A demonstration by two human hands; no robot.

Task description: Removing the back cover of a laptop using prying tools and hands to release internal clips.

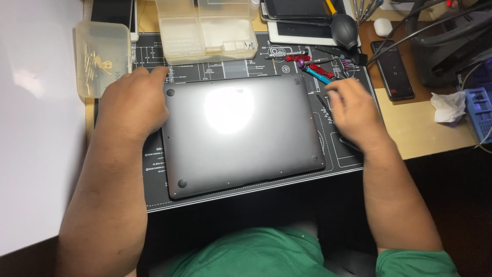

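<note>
One laptop, bottom up, on the black repair mat.
I saw the left hand (134,102) lying flat with its grip open on the far-left corner of the laptop (238,133). The right hand (353,110) hovered just right of it, fingers curled loosely, holding nothing, near two screwdrivers, one blue (319,76), one red (322,69). Two clear plastic boxes (205,31) stood behind.

One laptop (241,133), one mat (154,174), two plastic boxes (102,56) (205,31), one blower (344,28), one phone (392,69), two hands (133,105) (353,110).
</note>
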